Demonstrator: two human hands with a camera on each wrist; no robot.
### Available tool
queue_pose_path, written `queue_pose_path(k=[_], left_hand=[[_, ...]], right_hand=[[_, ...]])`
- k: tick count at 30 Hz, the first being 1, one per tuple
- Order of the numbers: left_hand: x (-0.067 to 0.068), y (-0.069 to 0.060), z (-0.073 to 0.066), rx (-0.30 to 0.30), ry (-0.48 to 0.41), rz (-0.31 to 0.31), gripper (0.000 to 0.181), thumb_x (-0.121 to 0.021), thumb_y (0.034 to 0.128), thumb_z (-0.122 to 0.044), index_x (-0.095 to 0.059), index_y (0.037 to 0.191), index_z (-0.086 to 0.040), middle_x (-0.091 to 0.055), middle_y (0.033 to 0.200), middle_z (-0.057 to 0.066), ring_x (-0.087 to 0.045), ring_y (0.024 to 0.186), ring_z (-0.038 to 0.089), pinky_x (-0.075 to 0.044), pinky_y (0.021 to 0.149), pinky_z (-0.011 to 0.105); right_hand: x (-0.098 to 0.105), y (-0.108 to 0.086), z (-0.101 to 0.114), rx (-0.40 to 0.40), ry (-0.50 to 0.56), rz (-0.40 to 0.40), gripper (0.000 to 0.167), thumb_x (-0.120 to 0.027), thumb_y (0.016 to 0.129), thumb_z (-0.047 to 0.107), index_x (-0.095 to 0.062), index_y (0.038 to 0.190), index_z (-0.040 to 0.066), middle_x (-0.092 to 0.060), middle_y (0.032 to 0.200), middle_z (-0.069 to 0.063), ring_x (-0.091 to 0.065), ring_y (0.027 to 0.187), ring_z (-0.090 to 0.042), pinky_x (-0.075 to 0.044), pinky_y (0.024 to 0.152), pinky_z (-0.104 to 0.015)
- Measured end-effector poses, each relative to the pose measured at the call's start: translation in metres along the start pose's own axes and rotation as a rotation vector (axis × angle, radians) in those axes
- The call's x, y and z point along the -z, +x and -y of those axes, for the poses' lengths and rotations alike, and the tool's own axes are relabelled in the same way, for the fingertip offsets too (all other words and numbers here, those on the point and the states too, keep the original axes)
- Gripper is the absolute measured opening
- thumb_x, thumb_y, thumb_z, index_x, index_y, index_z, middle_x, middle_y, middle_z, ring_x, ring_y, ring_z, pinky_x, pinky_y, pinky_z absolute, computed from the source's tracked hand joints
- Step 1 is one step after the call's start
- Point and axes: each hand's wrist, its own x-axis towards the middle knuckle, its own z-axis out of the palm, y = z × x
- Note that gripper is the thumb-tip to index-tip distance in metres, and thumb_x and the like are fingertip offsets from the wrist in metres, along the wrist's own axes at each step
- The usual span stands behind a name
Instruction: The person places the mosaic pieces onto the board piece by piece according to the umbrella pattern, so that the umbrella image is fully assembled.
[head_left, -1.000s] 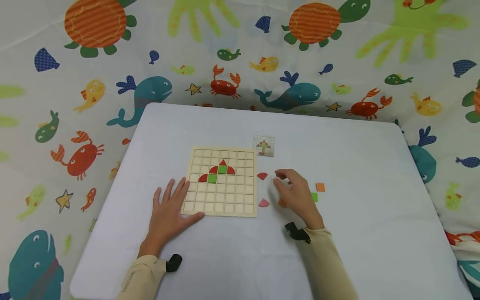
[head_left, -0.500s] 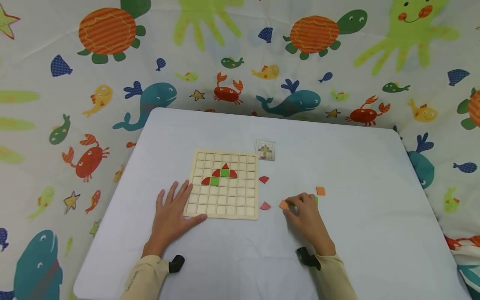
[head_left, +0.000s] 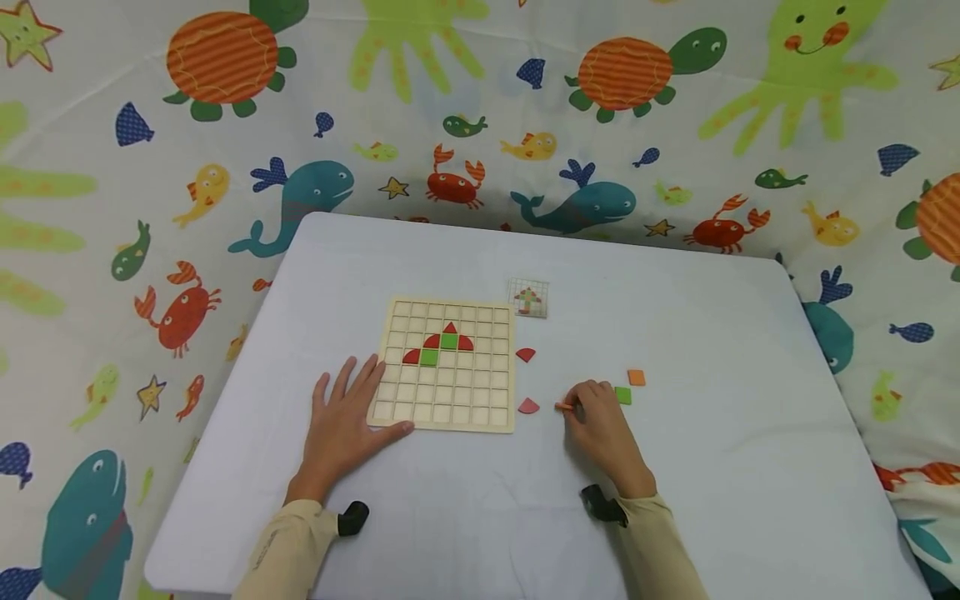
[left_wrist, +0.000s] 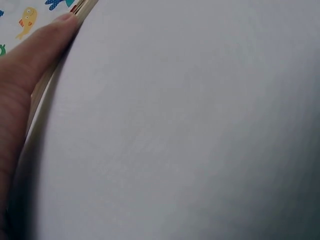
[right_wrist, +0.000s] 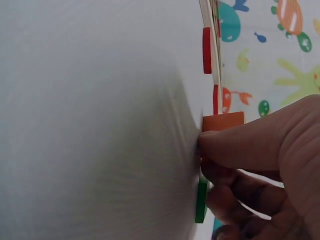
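Expect the flat orange tile (right_wrist: 226, 120), pinched in the right hand (head_left: 606, 433), well apart from the left hand (head_left: 341, 433) spread against the edge of the gridded wooden board (head_left: 442, 395), to handle as light, stiff and smooth, best held across its two faces.

Beige sleeves (head_left: 663, 546), black wrist cameras (head_left: 353, 518)

Soft light — dimmer wrist views
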Motion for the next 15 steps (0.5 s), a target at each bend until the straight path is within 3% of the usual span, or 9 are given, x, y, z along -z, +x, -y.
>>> queue_pose_path(k=[7,11,15], left_hand=[[0.001,0.003,-0.003,0.003,-0.011,0.01,0.115,-0.071,0.0826,-0.079,-0.037,0.167,-0.009,-0.032,0.174,0.013,-0.012,0.162,0.037,-0.002,0.125,0.065],[0.001,0.003,-0.002,0.006,-0.004,0.005,0.115,-0.07,0.0824,-0.08,-0.038,0.167,-0.009,-0.032,0.173,0.012,-0.013,0.161,0.037,-0.002,0.125,0.065],[0.001,0.0,-0.002,0.007,-0.004,-0.008,0.115,-0.072,0.0818,-0.079,-0.038,0.167,-0.009,-0.033,0.173,0.013,-0.014,0.161,0.038,-0.003,0.125,0.065]], right_hand=[[0.006,0.012,0.008,-0.013,0.082,-0.029,0.019,-0.076,0.094,-0.01,-0.071,0.111,-0.006,-0.068,0.099,-0.014,-0.061,0.088,-0.027,-0.056,0.077,-0.042],[0.008,0.028,0.019,-0.017,0.171,-0.033,0.021,-0.074,0.097,-0.006,-0.073,0.118,-0.004,-0.069,0.099,-0.01,-0.06,0.085,-0.023,-0.053,0.073,-0.036],[0.005,0.047,0.037,-0.079,0.294,-0.007,0.02,-0.073,0.099,0.0,-0.074,0.119,0.0,-0.07,0.098,-0.007,-0.061,0.086,-0.022,-0.052,0.075,-0.034]])
